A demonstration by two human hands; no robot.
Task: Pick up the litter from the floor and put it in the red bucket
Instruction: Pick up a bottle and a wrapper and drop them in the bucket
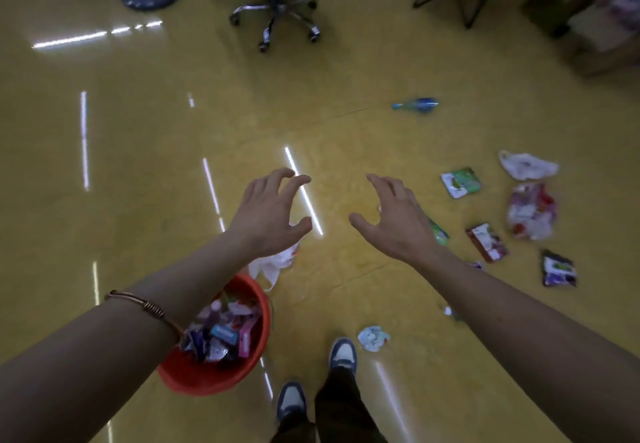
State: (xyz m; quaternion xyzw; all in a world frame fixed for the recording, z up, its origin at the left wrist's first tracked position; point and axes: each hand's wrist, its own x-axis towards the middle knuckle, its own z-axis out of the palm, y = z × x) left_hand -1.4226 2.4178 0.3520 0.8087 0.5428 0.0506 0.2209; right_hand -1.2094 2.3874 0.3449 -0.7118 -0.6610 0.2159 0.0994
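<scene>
Presently, left grip (266, 217) and right grip (394, 224) both loosely spread, holding nothing, above the floor (138, 165), bucket (194, 378) beneath left forearm (166, 286), wrappers (225, 335) inside, litter (531, 212) strewn on floor at right, bottle (417, 104) farther off.

floor (156, 137) – glossy, smooth | red bucket (194, 378) – plastic | chair base (277, 14) – shiny, probably chromed metal

the room is a bit dim and everything looks yellow. long white streaks of glare shine on the glossy floor (138, 165), so the light comes from lamps above. shadows are soft and faint. the top corners go dark. the office chair (277, 9), the blue bottle (417, 104) and the snack packets (486, 242) on the right look blurry. things stretch and bend near the edges.
</scene>
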